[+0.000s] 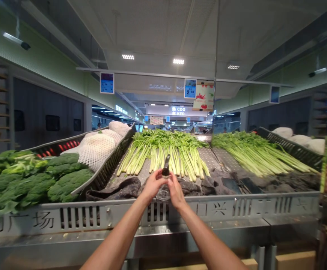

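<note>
In front of the celery (pixel 177 152), both hands are wrapped around a small clear bottle with a black top (pixel 166 170); it looks like a spray bottle. My left hand (pixel 154 184) closes on its left side and my right hand (pixel 175 190) on its right, with fingertips meeting near the neck. The bottle's black top points up and away from me. Its round transparent base shows between my wrists, while the middle is covered by fingers. Celery stalks lie just beyond the hands, leaves toward the back.
Dark cloth (pixel 114 190) lies along the display's grey slatted front edge (pixel 124 213). Broccoli (pixel 19 183) fills the left section, with produce in white foam netting (pixel 101 144) behind it. A mirror panel (pixel 264 108) on the right reflects the celery. Price signs (pixel 190 88) hang above.
</note>
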Available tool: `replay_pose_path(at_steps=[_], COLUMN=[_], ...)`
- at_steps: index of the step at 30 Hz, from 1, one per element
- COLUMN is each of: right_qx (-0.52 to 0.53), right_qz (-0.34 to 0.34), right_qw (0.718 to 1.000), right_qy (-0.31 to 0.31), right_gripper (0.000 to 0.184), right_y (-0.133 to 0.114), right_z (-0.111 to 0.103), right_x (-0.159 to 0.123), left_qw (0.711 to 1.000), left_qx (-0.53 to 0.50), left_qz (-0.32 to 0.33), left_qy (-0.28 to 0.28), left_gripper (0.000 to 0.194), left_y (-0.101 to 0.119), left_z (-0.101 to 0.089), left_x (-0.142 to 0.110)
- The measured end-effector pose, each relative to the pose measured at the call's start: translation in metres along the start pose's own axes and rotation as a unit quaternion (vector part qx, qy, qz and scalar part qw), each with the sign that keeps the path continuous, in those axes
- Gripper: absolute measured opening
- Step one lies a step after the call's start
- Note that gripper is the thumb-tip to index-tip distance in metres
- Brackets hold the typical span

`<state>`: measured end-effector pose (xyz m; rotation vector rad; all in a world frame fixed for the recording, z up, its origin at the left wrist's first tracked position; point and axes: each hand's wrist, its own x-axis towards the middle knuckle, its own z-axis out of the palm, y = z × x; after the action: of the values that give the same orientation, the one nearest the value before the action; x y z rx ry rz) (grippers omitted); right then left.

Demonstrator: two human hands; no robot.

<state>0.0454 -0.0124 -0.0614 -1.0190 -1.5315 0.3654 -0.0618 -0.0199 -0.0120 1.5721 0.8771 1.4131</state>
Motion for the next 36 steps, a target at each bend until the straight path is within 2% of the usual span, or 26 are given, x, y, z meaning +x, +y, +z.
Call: replay_pose_path(at_steps=[3, 6, 11, 14, 18, 20, 24, 29, 36], right_qx=[-0.03, -0.032, -0.093, -0.118, -0.125, -0.128, -0.123, -0.165, -0.213], right_qz=[-0.029, -0.037, 0.007, 0.026, 0.049, 0.048, 0.009, 0.01, -0.006], right_qw=[0.998, 0.997, 0.993, 0.989, 0.986, 0.984, 0.98, 0.975, 0.962], right_qy=[-0.043, -0.059, -0.078, -0.084, -0.095, -0.111, -0.155, -0.147, -0.169], right_gripper=[0.045, 0.047, 0.068, 0.075, 0.071, 0.07, 0.062, 0.063, 0.065], right_y=[0.001, -0.004, -0.01, -0.01, -0.012, -0.014, -0.016, -0.015, -0.014], right_z=[-0.002, -0.003, 0.0, 0.002, 0.005, 0.005, 0.003, 0.005, 0.008], right_x=[-0.007, -0.009, -0.012, -0.013, -0.012, -0.011, -0.013, -0.017, -0.02], left_qw=[0.999, 0.997, 0.993, 0.995, 0.995, 0.994, 0.994, 0.994, 0.997], left_qx=[0.018, 0.057, 0.11, 0.093, 0.049, 0.016, -0.044, -0.054, -0.035], left_qz=[0.033, 0.052, 0.031, 0.004, -0.007, -0.01, -0.017, -0.044, 0.038], left_qy=[0.005, 0.029, 0.039, 0.033, 0.092, 0.104, 0.093, 0.086, 0.059], left_gripper=[0.031, 0.03, 0.028, 0.027, 0.031, 0.033, 0.034, 0.032, 0.039], left_y=[-0.003, -0.006, -0.01, -0.008, -0.006, -0.005, -0.005, -0.01, -0.018], left_z=[0.005, 0.008, 0.002, -0.008, -0.022, -0.027, -0.029, -0.029, -0.035], left_x=[0.009, 0.021, 0.032, 0.03, 0.026, 0.023, 0.021, 0.021, 0.016])
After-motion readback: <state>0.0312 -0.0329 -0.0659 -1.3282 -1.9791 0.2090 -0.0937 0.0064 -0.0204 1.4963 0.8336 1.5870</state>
